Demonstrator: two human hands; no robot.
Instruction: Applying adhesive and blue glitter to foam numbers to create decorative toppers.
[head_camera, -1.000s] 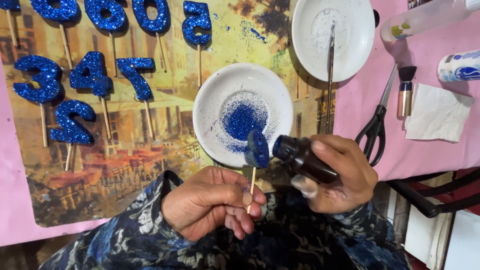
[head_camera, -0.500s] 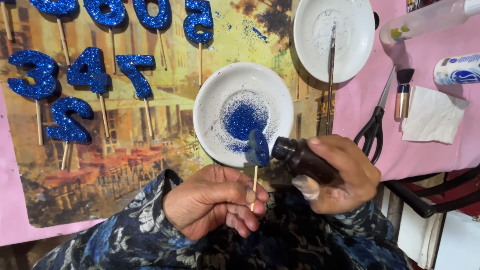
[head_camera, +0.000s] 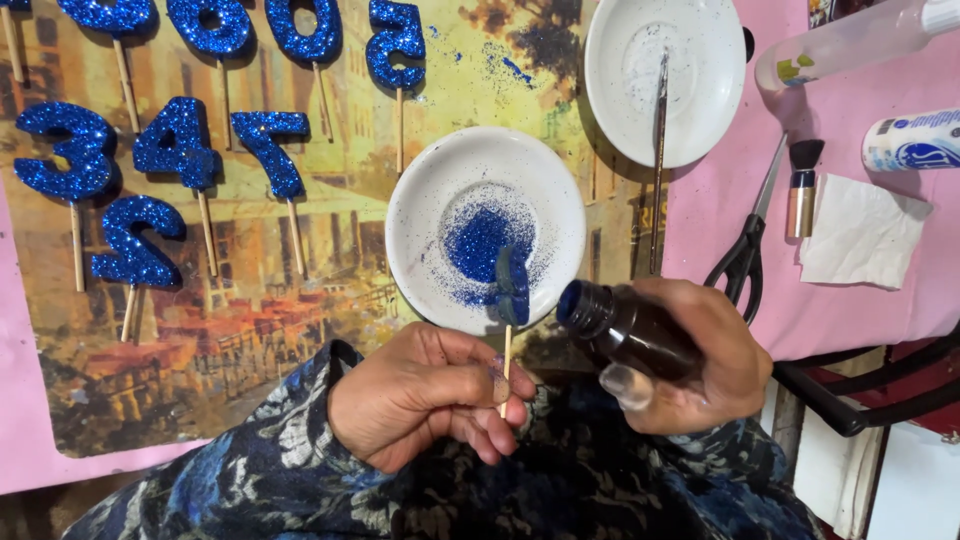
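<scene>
The glittered piece on a stick (head_camera: 512, 285) stands over the near edge of the white plate (head_camera: 420, 200), its blue top seen edge-on, its wooden stick running straight down toward six o'clock into my left hand (head_camera: 425, 405). My thumb and fingers are pinched together on the stick's lower end, so its long axis lies twelve to six. At about three o'clock from the piece, just beside it, is the open mouth of the dark bottle (head_camera: 625, 330), tilted so the neck points toward ten o'clock at the blue top. My right hand (head_camera: 705, 360) is wrapped tight around the bottle's body. Loose blue glitter (head_camera: 478, 240) lies heaped on the plate at eleven o'clock from the piece. Finished blue numbers (head_camera: 170, 145) lie well off at ten o'clock, scissors (head_camera: 745, 250) at two.
</scene>
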